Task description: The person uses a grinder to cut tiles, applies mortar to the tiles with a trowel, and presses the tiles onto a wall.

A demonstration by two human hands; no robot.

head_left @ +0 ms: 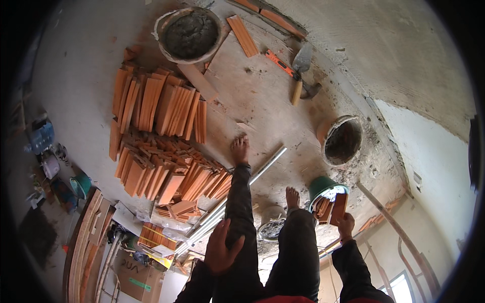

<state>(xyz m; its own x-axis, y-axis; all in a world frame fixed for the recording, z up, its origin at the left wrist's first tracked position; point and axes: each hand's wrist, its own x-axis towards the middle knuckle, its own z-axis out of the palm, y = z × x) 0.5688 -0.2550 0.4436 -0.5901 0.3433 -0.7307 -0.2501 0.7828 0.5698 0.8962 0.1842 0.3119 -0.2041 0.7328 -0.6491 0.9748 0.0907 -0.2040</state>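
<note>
My right hand [345,226] grips the end of a reddish-brown tile strip [339,208] at the mouth of a green bucket [322,187]. More tile pieces [322,208] lie inside that bucket, against its pale inner wall. Fingers stretched and holding nothing, my left hand [221,250] is by my left knee. Beyond it, large stacks of tile strips [166,108] stand on edge on the floor, with a looser heap [161,166] nearer to me.
A tub of wet mortar [189,36] stands at the far left. An orange level [281,63], a trowel [301,63] and a hammer [311,91] lie near the wall. A mortar-crusted bucket [343,140] sits on the right; a grey-filled bucket [272,222] stands between my legs. Pale tubes [268,165] cross the floor.
</note>
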